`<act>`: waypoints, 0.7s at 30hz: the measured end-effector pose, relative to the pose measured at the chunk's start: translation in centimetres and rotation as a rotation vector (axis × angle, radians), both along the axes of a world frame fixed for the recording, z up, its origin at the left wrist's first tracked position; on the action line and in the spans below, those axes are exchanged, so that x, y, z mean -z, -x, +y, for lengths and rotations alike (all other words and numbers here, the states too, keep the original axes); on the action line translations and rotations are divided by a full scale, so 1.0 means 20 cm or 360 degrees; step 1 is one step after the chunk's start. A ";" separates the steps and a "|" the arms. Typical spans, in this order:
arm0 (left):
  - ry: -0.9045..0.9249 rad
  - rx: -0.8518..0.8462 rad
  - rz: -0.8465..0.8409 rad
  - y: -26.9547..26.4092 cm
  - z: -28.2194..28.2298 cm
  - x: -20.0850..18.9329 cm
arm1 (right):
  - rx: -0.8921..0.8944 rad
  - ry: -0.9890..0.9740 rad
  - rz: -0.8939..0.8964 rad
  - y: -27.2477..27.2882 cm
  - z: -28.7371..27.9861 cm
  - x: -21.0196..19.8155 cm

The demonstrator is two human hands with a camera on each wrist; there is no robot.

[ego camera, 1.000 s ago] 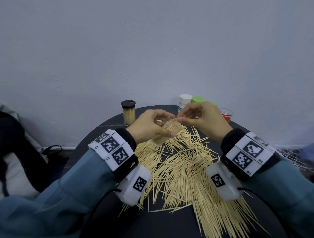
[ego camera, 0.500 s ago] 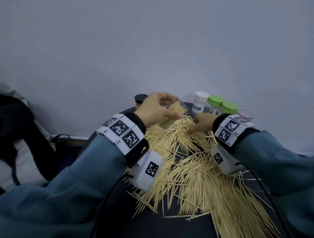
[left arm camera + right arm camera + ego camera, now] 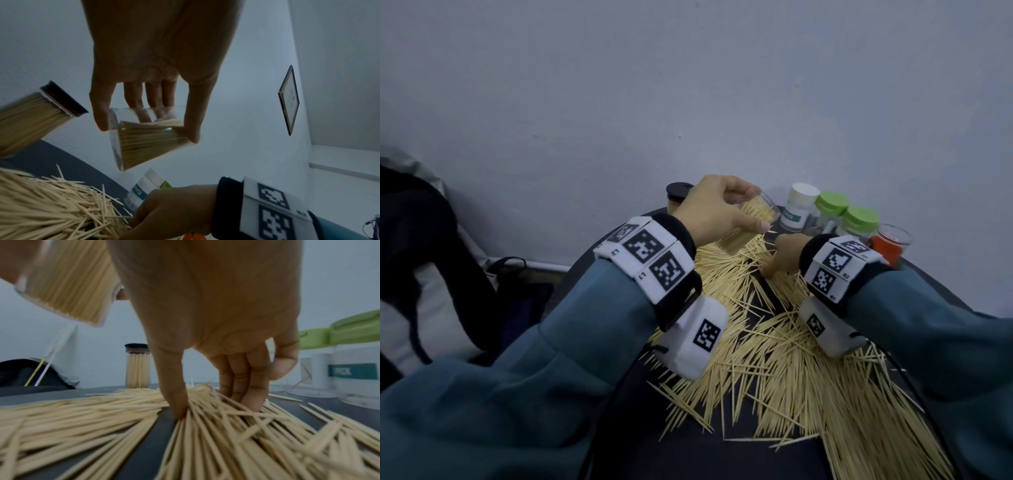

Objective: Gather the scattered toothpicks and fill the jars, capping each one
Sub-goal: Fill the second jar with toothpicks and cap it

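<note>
Her left hand (image 3: 714, 209) holds a tilted clear jar (image 3: 144, 138) of toothpicks above the table (image 3: 688, 455), fingers (image 3: 98, 116) clamped round it, while her right hand (image 3: 216, 321) pinches into the scattered toothpicks (image 3: 791, 377) below.

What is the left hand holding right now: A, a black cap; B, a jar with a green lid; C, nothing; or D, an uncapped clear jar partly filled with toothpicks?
D: the left hand grips the clear jar between fingers and thumb; it is tilted, lidless, with toothpicks inside.
</note>
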State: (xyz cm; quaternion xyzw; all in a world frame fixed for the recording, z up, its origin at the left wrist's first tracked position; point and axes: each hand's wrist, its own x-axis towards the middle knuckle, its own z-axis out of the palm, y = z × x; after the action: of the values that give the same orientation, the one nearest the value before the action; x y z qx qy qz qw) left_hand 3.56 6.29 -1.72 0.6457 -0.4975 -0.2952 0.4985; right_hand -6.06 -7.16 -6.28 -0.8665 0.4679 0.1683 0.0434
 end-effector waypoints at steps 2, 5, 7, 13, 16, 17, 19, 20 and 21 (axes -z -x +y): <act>-0.0003 0.0004 -0.0006 0.01 0.00 0.00 | -0.0001 0.0018 0.0009 0.01 0.02 0.00; -0.0011 0.0005 -0.0006 0.01 0.01 0.00 | 0.0002 0.0015 0.0015 0.02 0.04 0.00; -0.0018 0.0004 -0.0007 0.01 0.01 0.00 | 0.0002 0.0000 0.0000 0.03 0.04 0.00; -0.0003 0.0008 -0.0027 0.01 0.01 0.01 | 0.0041 -0.0065 -0.0078 0.08 0.03 -0.03; -0.0004 0.0020 -0.0039 0.02 0.01 0.00 | 0.0068 -0.0236 -0.0214 0.12 0.02 -0.05; -0.0008 0.0026 -0.0044 0.02 0.01 0.00 | 0.0073 -0.0309 -0.0263 0.14 0.01 -0.05; -0.0019 0.0034 -0.0049 0.03 0.01 0.00 | 0.0078 -0.0475 -0.0361 0.18 -0.01 -0.06; -0.0024 0.0036 -0.0052 0.03 0.01 0.01 | 0.0117 -0.0600 -0.0460 0.21 -0.01 -0.07; -0.0031 0.0038 -0.0057 0.04 0.02 0.01 | 0.0158 -0.0724 -0.0569 0.23 -0.01 -0.07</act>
State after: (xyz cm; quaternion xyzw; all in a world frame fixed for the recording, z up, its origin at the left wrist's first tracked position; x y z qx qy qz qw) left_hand 2.81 6.60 -1.90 0.6496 -0.5111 -0.2943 0.4798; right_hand -10.66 -7.40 -4.85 -0.8265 0.4449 0.1112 0.3265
